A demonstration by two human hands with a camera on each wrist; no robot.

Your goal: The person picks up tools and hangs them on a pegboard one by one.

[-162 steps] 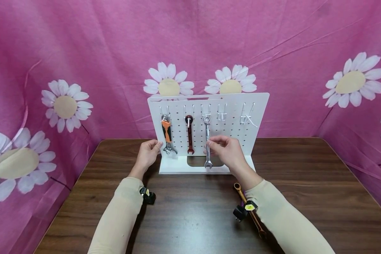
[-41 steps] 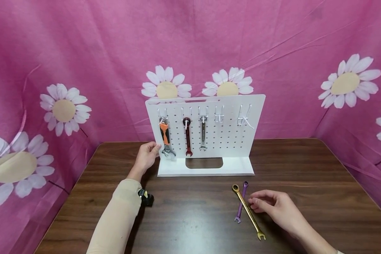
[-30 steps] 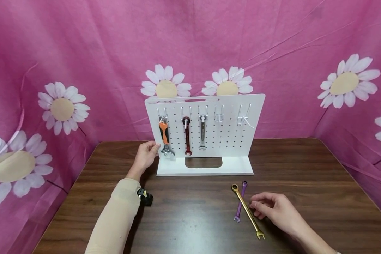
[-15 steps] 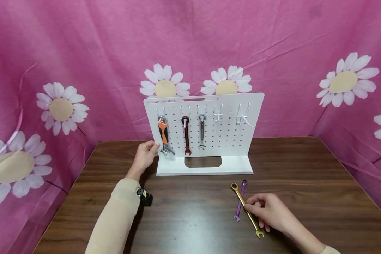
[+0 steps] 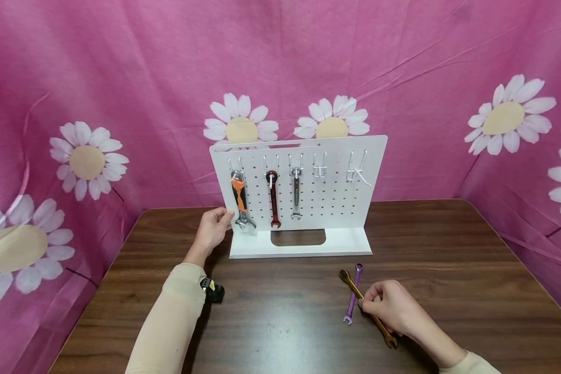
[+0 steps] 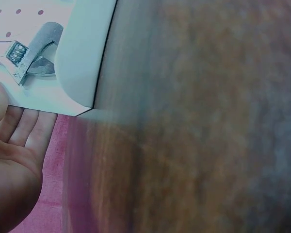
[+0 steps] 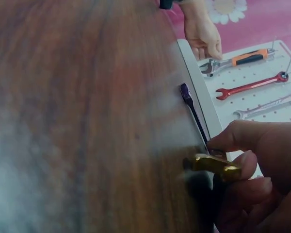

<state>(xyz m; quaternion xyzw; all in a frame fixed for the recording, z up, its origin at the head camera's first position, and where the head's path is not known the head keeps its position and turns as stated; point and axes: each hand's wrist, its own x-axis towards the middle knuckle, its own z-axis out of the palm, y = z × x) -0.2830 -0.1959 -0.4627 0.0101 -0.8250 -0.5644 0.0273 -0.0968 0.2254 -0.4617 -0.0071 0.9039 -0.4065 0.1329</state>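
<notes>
My left hand point(image 5: 213, 228) grips the left edge of a white pegboard point(image 5: 336, 202), thumb in front and fingers behind, as the left wrist view also shows. Between thumb and fingers my right hand point(image 5: 395, 306) pinches a gold combination wrench point(image 5: 376, 322) near its middle. The wrench is turned on its side, and its ring end crosses over a smaller purple wrench point(image 5: 352, 301) lying on the table. On the pegboard hang an orange-and-black adjustable wrench point(image 5: 239, 195), a red wrench point(image 5: 274, 200) and a silver wrench point(image 5: 296, 195).
Two wire hooks, a middle hook point(image 5: 320, 169) and a right hook point(image 5: 357, 174), carry nothing. The pegboard stands on its white base point(image 5: 252, 249) at the back of the brown wooden table point(image 5: 262, 322). A pink flowered cloth point(image 5: 168, 78) hangs behind and at the sides.
After the silver wrench was let go on its hook, my right hand came down to the table, took hold of the gold wrench and tipped it on its side. My left hand stays put.
</notes>
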